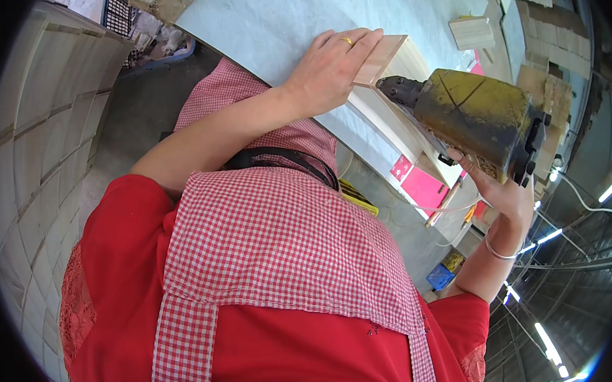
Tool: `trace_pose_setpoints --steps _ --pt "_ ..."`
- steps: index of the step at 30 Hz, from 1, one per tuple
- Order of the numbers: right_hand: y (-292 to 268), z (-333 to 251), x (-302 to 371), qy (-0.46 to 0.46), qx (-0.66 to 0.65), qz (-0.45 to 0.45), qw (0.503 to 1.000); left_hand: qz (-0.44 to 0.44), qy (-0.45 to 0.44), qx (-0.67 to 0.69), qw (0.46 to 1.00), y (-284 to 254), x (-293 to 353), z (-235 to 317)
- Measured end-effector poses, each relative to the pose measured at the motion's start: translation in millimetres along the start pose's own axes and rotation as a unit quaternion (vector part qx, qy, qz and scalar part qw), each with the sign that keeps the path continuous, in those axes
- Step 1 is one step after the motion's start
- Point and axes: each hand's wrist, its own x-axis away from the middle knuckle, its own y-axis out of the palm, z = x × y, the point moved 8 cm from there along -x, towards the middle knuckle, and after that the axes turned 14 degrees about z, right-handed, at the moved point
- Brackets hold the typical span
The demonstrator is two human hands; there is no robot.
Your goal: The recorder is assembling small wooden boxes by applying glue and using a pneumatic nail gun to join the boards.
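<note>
Pale wooden panels [50, 136] stand stacked along the left, beside a grey floor [126, 118]. At the far left, a dark lattice basket [118, 15] sits near a blue tub [184, 53] full of crumpled plastic. On the far right of the table [260, 19] lies a small wooden block [471, 34], with loose boards [556, 39] farther right. A pink sheet [425, 188] lies nearer. Below are a partly hidden yellow crate [359, 198] and a blue box [439, 277]. Tube lights [548, 344] glow at the near right.

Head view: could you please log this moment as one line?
left hand: on wooden box; right hand: holding nail gun; nose: at box corner
</note>
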Motion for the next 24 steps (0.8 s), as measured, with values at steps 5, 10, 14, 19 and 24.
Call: trace_pose_setpoints --steps 5,10,14,19,24 --pt "-4 3 8 -0.028 0.014 0.054 0.998 -0.015 -0.014 0.031 0.999 1 -2 1" --pt "-45 56 54 0.186 -0.018 0.273 0.944 -0.068 -0.072 0.001 0.995 -20 -28 6" --pt "-58 124 118 0.338 -0.066 0.39 0.854 -0.244 -0.208 -0.103 0.942 -46 -57 -23" --pt "13 210 186 0.278 -0.01 0.361 0.89 -0.311 -0.253 -0.177 0.899 -68 -70 -42" --pt "80 244 239 0.201 0.276 0.4 0.85 -0.22 -0.17 -0.114 0.954 -72 -63 -19"
